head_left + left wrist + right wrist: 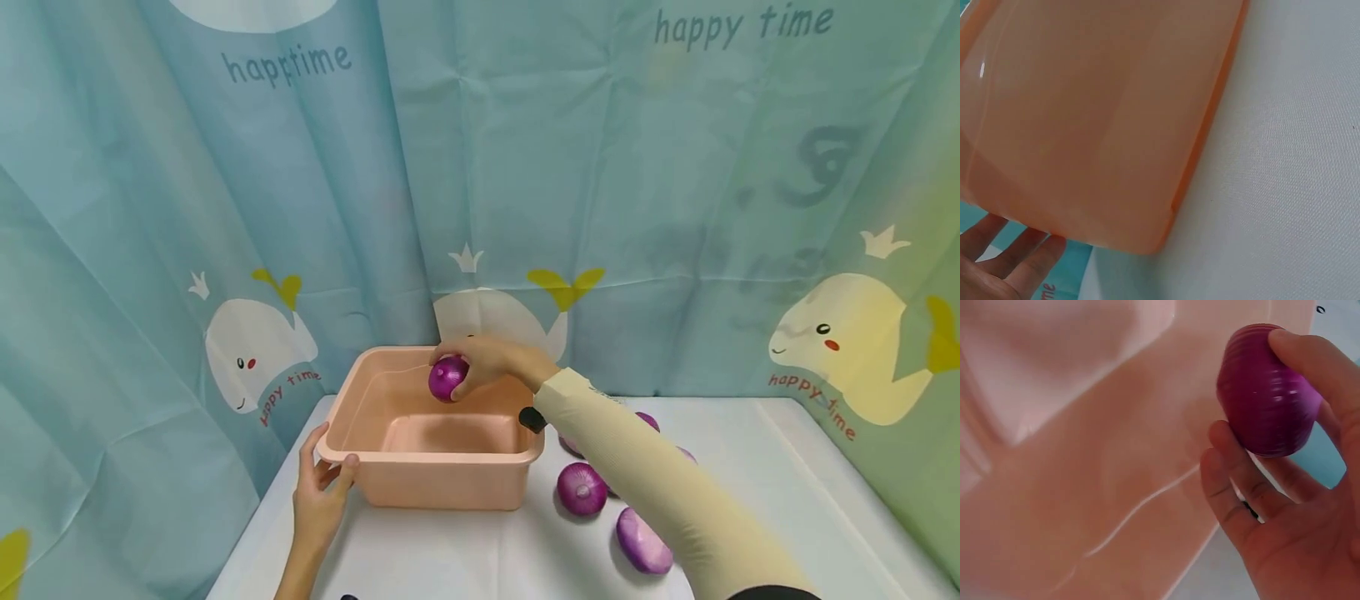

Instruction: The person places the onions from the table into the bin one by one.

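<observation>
My right hand (483, 362) holds a purple-red onion (448, 379) over the pink plastic basin (442, 482). In the right wrist view the thumb and fingers pinch the onion (1266, 394) at its sides, with the basin's inner wall behind it. My left hand (318, 500) grips the basin's near left corner, thumb at the front rim and fingers along the left side. The left wrist view shows its fingertips (1054, 247) at the edge of the basin. Inside the basin, the visible floor is bare pink plastic.
Several more purple-red onions lie on the white table (780, 475) right of the basin, including a round onion (582, 489) and a paler, longer onion (643, 542). The right sleeve (660, 483) partly covers others. A blue curtain (525, 167) with whale prints hangs behind the table.
</observation>
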{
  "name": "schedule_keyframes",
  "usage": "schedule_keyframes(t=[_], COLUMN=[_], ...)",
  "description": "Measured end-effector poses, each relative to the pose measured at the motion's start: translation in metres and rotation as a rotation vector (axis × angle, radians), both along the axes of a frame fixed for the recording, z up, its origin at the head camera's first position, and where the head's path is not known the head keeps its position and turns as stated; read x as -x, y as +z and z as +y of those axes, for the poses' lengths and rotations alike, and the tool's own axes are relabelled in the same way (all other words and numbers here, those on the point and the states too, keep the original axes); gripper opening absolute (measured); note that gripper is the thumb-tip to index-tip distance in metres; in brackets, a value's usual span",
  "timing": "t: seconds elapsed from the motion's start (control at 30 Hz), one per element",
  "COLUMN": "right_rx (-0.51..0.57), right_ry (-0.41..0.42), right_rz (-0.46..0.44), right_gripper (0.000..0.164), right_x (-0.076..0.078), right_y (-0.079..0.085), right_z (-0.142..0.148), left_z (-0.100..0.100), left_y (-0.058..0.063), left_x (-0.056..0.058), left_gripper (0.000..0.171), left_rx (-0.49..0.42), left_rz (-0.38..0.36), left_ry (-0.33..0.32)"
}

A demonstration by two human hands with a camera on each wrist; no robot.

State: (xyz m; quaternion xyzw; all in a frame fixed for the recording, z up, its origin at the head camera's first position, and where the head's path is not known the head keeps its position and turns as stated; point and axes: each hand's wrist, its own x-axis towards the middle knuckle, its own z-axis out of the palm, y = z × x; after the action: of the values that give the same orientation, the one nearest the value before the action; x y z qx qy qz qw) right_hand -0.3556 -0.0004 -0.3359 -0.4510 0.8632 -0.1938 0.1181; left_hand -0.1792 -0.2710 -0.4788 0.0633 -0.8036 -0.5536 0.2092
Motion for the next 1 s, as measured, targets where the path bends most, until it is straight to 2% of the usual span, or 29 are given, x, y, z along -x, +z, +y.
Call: schedule_keyframes(t=[0.2,0.3,0.4,0.63,0.73,0.9,1.0], right_rx=[-0.054,-0.096,-0.118,-0.103,-0.131,-0.209,-0.187], right_ry=[-0.036,-0.043,-0.009,0.050,0.026,-0.044,-0.051], right_rz=[-0.098,-0.096,-0.060,-0.060,-0.045,-0.044,-0.082], right_gripper=[0.045,0.041,0.039,0.040,0.047,0.068,0.071], right_x=[-0.001,-0.003,-0.004,-0.005,-0.006,-0.008,-0.009], right_y=[-0.007,-0.010,-0.012,-0.015,-0.016,-0.015,-0.013], right_z=[-0.009,-0.009,-0.011,-0.015,-0.016,-0.019,-0.016], left_z=[0.001,0.002,0.003,0.002,0.001,-0.001,0.000], left_y=[-0.001,-0.001,-0.002,-0.003,-0.003,-0.002,-0.002], left_x=[0.002,0.003,0.004,0.004,0.003,0.001,0.000], left_gripper=[0.070,0.070,0.069,0.069,0.069,0.069,0.070], left_rx=[-0.012,-0.009,0.004,0.021,0.019,0.015,0.010], left_rz=[0.005,0.011,0.019,0.030,0.023,0.017,0.012], left_ry=[-0.008,-0.015,-0.012,0.008,0.008,0.010,0.009])
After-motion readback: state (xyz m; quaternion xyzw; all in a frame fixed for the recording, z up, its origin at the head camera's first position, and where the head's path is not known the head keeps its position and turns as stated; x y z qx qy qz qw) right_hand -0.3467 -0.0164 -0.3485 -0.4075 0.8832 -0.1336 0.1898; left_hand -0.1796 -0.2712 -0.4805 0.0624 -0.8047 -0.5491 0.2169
